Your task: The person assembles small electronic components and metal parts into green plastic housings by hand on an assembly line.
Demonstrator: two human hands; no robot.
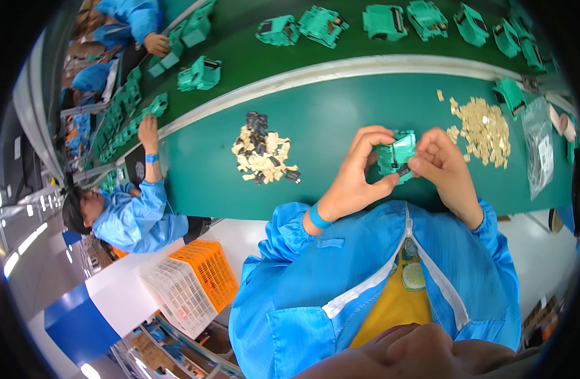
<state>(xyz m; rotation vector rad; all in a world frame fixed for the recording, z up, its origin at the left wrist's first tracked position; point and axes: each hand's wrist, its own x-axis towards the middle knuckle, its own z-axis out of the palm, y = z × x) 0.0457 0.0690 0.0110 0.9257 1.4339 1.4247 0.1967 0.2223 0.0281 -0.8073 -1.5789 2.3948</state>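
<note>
In front of my chest, a teal plastic housing (pixel 397 153) is held over the green work surface. My left hand (pixel 356 174) grips it from the left, fingers behind the upper edge and thumb along the bottom. My right hand (pixel 443 165) is closed at the housing's right side, its thumb and forefinger pinching a small black part (pixel 403 170) against the lower edge. Whether that part sits in the housing I cannot make out. To the left lies a mixed pile of cream and black small pieces (pixel 262 151); right of my hands is a heap of cream pieces (pixel 486 131).
A pale rail (pixel 340 67) divides my work surface (pixel 201 183) from a green belt carrying several teal housings (pixel 385 23). Another housing (pixel 510 96) and a clear plastic bag (pixel 540 151) are at the right. A co-worker (pixel 138 211) sits left, near orange and white crates (pixel 205 275).
</note>
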